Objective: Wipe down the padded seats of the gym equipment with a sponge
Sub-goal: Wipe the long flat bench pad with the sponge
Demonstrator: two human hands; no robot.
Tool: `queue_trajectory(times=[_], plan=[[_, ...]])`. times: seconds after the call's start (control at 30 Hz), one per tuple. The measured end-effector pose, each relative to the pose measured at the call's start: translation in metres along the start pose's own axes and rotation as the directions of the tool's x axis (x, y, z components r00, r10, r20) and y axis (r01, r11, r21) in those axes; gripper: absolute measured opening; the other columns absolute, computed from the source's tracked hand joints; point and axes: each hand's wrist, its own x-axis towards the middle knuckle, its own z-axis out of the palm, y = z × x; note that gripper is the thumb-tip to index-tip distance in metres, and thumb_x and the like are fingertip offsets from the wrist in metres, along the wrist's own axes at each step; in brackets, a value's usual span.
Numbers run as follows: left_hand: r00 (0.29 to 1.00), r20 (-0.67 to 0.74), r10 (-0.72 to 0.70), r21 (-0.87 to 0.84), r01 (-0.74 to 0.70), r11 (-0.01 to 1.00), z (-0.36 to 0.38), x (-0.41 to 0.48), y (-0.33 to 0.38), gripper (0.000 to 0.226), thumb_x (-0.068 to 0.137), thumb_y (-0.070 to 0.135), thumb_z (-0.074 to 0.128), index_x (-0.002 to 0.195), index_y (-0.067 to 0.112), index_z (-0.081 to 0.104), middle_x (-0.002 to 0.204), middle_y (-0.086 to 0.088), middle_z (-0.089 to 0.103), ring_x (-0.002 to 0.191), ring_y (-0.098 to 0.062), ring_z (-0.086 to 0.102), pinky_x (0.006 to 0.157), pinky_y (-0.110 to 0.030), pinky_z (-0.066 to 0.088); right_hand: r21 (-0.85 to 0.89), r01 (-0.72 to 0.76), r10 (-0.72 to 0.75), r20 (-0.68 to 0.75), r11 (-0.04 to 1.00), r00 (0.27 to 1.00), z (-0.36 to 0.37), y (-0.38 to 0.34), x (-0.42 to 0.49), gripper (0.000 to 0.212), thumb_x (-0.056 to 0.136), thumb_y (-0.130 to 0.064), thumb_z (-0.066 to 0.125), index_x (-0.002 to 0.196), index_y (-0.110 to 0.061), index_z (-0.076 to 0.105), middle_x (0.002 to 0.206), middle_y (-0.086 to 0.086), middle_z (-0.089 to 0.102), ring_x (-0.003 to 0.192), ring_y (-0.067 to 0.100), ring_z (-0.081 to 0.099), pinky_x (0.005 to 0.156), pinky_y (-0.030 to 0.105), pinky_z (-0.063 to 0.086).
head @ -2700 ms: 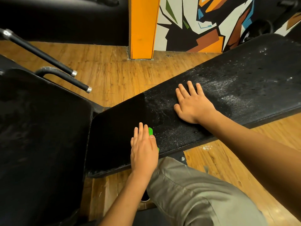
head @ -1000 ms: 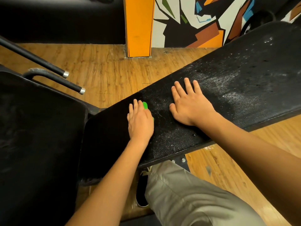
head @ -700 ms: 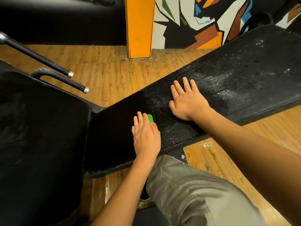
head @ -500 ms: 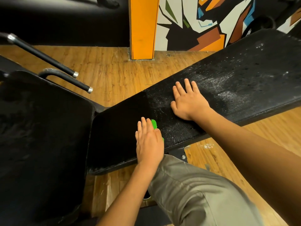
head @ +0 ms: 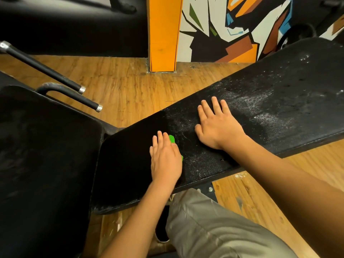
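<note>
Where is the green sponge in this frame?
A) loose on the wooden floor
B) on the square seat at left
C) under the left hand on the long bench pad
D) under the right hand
C: the sponge peeks out beneath the flat left hand on the bench pad.

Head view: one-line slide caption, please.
Left hand presses a green sponge on the black bench pad; right hand rests on its dusty stretch.

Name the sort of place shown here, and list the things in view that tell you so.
Most likely a gym. A long black padded bench stands over a wooden floor, a second padded seat sits beside it, and black metal bars with silver end caps jut out behind. A bold mural covers the wall.
</note>
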Motion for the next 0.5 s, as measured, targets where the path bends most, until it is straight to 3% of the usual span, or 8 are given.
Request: queue_trajectory(times=[0.2, 0.37, 0.5], plan=[[0.996, 0.067, -0.061, 0.011, 0.061, 0.998, -0.008, 0.075, 0.016, 0.054, 0.111, 0.028, 0.022, 0.161, 0.010, 0.012, 0.170, -0.007, 0.002, 0.156, -0.023, -0.003, 0.125, -0.043, 0.003, -0.024, -0.007, 0.006, -0.011, 1.000, 1.000, 0.001, 0.000, 0.002, 0.076, 0.100, -0.049, 0.002, 0.162, -0.006, 0.004, 0.170, 0.015, 0.001, 0.156, 0.041, -0.005, 0.126, 0.055, 0.000], [0.994, 0.107, 0.032, -0.030, -0.029, 0.999, -0.010, 0.050, 0.000, 0.057, 0.109, 0.028, 0.024, 0.161, 0.009, 0.008, 0.170, -0.008, -0.004, 0.156, -0.021, -0.008, 0.124, -0.042, 0.001, -0.021, -0.015, 0.015, 0.004, 1.000, 1.000, 0.000, -0.002, 0.001, 0.083, 0.091, -0.049, -0.003, 0.162, -0.006, 0.005, 0.170, 0.014, 0.002, 0.156, 0.040, -0.005, 0.126, 0.055, -0.001], [0.994, 0.080, 0.077, -0.024, -0.075, 0.997, -0.006, 0.034, -0.008, 0.057, 0.109, 0.028, 0.025, 0.161, 0.011, 0.009, 0.170, -0.005, -0.002, 0.156, -0.018, -0.006, 0.125, -0.038, 0.004, -0.021, -0.014, 0.014, -0.005, 1.000, 1.000, 0.001, -0.001, 0.001, 0.075, 0.100, -0.048, 0.004, 0.162, -0.006, 0.004, 0.170, 0.014, 0.001, 0.156, 0.040, -0.005, 0.126, 0.055, 0.000]])
